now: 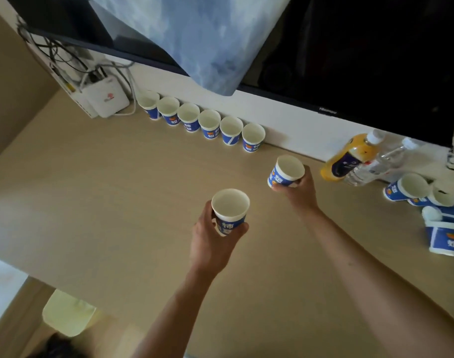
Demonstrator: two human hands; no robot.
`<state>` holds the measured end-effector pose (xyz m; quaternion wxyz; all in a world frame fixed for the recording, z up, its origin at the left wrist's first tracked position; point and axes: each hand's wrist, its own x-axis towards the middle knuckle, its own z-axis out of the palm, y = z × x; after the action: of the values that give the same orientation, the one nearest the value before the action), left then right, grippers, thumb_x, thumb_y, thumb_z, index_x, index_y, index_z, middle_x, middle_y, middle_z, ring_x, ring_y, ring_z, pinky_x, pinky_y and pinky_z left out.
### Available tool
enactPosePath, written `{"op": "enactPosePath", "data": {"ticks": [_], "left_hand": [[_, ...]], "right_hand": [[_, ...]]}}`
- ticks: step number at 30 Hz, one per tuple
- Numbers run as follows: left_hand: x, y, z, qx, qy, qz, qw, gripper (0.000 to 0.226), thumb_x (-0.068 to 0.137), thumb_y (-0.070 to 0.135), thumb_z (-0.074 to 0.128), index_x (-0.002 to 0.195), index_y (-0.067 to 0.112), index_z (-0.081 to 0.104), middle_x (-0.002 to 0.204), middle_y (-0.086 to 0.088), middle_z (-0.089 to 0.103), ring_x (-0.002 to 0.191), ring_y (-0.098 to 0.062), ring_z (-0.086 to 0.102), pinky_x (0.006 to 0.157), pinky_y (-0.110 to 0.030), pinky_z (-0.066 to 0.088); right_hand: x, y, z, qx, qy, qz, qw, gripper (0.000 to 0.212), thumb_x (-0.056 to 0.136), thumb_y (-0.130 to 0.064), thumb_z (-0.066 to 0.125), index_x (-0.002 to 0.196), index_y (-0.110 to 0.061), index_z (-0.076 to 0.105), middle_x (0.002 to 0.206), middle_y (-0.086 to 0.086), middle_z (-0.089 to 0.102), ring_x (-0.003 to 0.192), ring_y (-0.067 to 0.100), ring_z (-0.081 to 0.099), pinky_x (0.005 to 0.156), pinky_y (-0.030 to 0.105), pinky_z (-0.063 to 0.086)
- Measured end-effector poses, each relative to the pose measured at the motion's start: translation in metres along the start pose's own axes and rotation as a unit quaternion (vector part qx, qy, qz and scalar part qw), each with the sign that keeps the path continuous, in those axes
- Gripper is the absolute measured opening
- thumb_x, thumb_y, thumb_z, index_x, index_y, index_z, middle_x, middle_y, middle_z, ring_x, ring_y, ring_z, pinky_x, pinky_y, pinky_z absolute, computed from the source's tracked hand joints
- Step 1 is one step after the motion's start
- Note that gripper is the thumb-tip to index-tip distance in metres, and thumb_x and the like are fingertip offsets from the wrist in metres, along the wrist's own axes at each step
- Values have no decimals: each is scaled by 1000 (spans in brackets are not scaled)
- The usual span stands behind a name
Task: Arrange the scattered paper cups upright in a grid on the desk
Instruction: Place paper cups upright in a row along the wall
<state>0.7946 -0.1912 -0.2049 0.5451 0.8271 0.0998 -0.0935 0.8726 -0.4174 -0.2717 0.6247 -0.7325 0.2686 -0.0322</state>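
our left hand (212, 237) curls round an upright paper cup (230, 211) over the counter (112, 192), our right hand (298, 191) grips a tilted second cup (285, 173) nearer the row of six upright cups (209, 124) at the back, toppled cups (396, 191) far right.

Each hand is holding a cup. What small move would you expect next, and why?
Probably the right hand sets its paper cup down upright, just right of the row of six upright cups, since it is held closest to that end. The left hand grips a second cup to follow, and the tipped cups at far right are not yet placed.
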Motion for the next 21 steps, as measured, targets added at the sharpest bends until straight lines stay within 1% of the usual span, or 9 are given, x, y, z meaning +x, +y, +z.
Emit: {"op": "enactPosePath", "data": {"ticks": [2,3,5,7,10,11,14,17,21], "left_hand": [[8,-2,-1,-6,-5,-9,1000,58,68,28,89,117,32,59,100,26,66,92,4,63,78,-29,58],[13,-5,-1,-8,-7,-12,1000,57,69,26,89,117,32,59,100,28,65,92,5,62,77,-27,57],[18,-6,-1,-9,-9,-13,1000,55,69,24,89,115,33,59,100,31,64,92,4,63,75,-21,55],[24,-8,-1,-12,-9,-15,1000,56,69,23,89,116,32,59,101,31,64,92,5,63,71,-15,53],[31,-10,-1,-15,-7,-20,1000,57,69,22,89,117,32,59,102,30,64,92,5,63,71,-14,52],[33,-11,0,-16,-7,-21,1000,58,69,22,89,117,32,59,102,29,65,93,5,63,72,-14,52],[39,-12,0,-16,-3,-24,1000,59,69,23,89,119,31,59,102,27,66,93,4,64,73,-13,52],[43,-14,1,-12,-1,-25,1000,59,68,24,90,119,30,59,102,22,68,93,3,64,73,-15,53],[46,-16,4,-4,-2,-25,1000,61,68,25,90,120,31,59,102,27,67,93,3,64,72,-15,52]], "right_hand": [[23,7,9,-21,14,-2,1000,74,53,-22,85,120,-16,55,114,2,68,97,13,66,80,19,50],[35,11,14,-33,20,-4,999,75,54,-21,86,121,-15,55,115,3,68,99,16,66,81,20,50],[52,15,21,-46,34,-6,998,77,57,-12,89,125,-11,54,115,2,67,100,17,65,83,21,49],[70,20,28,-52,44,0,998,72,62,-2,89,124,-9,52,113,1,64,99,18,62,85,27,49],[92,27,39,-63,58,-5,996,73,62,-1,89,123,-11,50,114,3,63,101,22,62,90,36,53],[96,28,42,-65,60,-2,996,74,62,-1,89,124,-10,49,115,3,62,103,23,62,91,36,52],[106,30,50,-71,68,1,995,75,64,-1,88,127,-10,48,115,0,60,101,19,59,88,30,50],[113,34,53,-73,80,3,994,76,64,-2,88,129,-12,48,115,-4,60,103,17,60,90,30,50],[119,34,55,-66,98,7,993,76,65,-3,87,130,-14,50,117,-4,62,104,15,60,90,28,49]]}}
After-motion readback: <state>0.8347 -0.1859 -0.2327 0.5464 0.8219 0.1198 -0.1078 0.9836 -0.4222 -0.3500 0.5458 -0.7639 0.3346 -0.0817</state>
